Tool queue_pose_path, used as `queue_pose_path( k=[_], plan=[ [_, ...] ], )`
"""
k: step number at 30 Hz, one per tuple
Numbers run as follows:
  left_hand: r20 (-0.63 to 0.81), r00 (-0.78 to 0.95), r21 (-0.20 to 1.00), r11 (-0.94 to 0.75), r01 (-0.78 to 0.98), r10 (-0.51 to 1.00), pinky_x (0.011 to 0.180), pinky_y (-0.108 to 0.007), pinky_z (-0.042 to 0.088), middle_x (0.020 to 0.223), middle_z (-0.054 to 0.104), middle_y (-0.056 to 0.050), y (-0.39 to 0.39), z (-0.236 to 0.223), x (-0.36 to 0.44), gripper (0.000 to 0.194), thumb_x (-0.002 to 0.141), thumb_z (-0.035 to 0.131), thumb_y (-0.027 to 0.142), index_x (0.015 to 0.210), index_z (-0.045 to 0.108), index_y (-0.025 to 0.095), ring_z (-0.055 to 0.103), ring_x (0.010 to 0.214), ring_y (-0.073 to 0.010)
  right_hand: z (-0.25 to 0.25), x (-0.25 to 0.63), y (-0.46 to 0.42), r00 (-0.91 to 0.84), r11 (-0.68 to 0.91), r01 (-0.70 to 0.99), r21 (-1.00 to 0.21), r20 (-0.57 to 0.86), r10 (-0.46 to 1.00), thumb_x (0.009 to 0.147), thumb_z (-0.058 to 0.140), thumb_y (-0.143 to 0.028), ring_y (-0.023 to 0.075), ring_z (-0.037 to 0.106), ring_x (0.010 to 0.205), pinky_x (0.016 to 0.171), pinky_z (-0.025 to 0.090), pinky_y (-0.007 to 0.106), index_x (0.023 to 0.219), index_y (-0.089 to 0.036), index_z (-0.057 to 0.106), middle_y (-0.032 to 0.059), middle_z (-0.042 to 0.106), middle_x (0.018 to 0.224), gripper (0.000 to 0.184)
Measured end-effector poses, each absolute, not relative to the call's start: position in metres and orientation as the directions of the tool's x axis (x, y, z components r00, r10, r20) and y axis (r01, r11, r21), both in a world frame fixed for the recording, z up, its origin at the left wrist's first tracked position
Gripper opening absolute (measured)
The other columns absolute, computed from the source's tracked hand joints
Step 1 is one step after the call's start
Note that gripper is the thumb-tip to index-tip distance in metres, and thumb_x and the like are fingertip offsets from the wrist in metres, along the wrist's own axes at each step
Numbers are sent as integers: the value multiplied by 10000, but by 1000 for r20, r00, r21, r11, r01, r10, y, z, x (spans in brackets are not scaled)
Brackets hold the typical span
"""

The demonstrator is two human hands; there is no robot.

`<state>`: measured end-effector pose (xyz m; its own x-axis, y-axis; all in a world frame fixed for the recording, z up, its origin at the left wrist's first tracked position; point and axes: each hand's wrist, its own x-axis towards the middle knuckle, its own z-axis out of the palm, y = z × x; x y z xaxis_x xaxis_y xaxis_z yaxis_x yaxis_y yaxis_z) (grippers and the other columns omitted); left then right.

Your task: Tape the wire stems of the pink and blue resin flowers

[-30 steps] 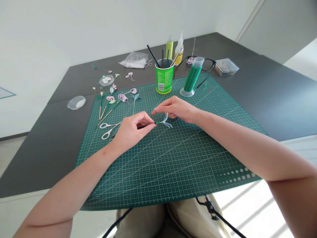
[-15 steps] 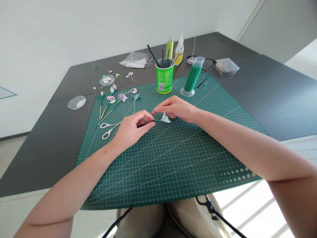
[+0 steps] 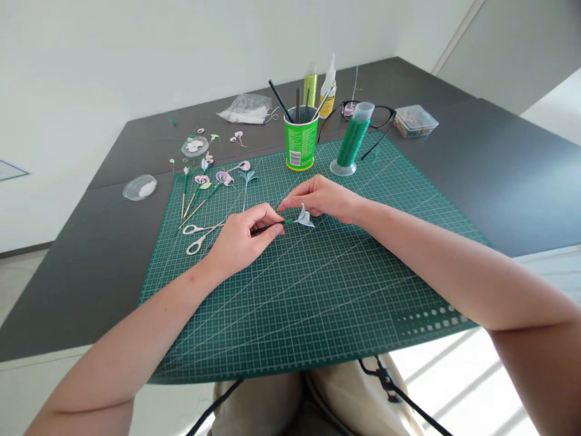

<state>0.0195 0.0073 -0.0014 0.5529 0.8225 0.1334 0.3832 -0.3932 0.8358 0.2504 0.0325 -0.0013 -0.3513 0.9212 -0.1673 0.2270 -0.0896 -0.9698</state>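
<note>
My left hand (image 3: 251, 238) is closed around a dark thin stick. Green wrapping (image 3: 288, 221) covers the stick's end, and a pale blue flower (image 3: 304, 217) sticks out from it to the right. My right hand (image 3: 318, 197) is pinched just behind the flower, fingertips beside the wrapped part; whatever it pinches is too fine to make out. Scissors (image 3: 196, 243) with light handles lie left of my left hand, their blades partly hidden by it. A spool of green thread (image 3: 354, 142) stands upright beyond my right hand.
A green cutting mat (image 3: 318, 303) covers the near table. Behind are a green paper cup (image 3: 301, 142) of sticks, a glue bottle (image 3: 328, 91), glasses (image 3: 382, 115) and a clear box (image 3: 415, 121). Several small flowers (image 3: 224, 178) and shallow dishes (image 3: 140, 188) lie at left.
The pale blue flower has turned slightly and shifted a little to the right. Both hands stay in nearly the same place.
</note>
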Motion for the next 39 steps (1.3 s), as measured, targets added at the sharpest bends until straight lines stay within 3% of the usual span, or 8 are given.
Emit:
queue_pose_path(
  k=[15, 22, 28, 39],
  plan=[
    [187, 483, 805, -415, 423, 855, 766, -312, 614, 860, 814, -16, 6, 0, 22, 93, 897, 761, 315, 882, 734, 227, 749, 787, -185, -2, 253, 33, -386, -60, 224, -973, -145, 911, 942, 717, -269, 68, 264, 516, 487, 153, 258, 896, -117, 853, -66, 389, 505, 208],
    [186, 480, 791, -421, 444, 857, 747, -299, 584, 811, 786, 6, 8, 1, 21, 64, 888, 757, 287, 861, 739, 231, 709, 750, -166, -9, 253, 35, -357, 93, 84, -992, 58, 932, 910, 778, -367, 75, 254, 507, 491, 143, 289, 933, -131, 872, -71, 394, 487, 255],
    [183, 475, 771, -425, 474, 861, 760, -306, 585, 816, 787, 6, 8, 2, 21, 53, 883, 765, 282, 864, 750, 235, 701, 748, -169, -10, 252, 35, -353, 136, 79, -988, 100, 930, 882, 815, -421, 78, 257, 519, 502, 148, 301, 941, -148, 875, -71, 402, 499, 285],
    [237, 473, 774, -459, 436, 849, 708, -272, 544, 822, 814, 26, 6, 3, 19, 37, 863, 806, 228, 833, 792, 243, 718, 749, -153, -9, 251, 35, -206, 78, 94, -993, 57, 977, 938, 766, -297, 77, 257, 492, 499, 143, 305, 981, -132, 878, -80, 369, 472, 204]
  ],
)
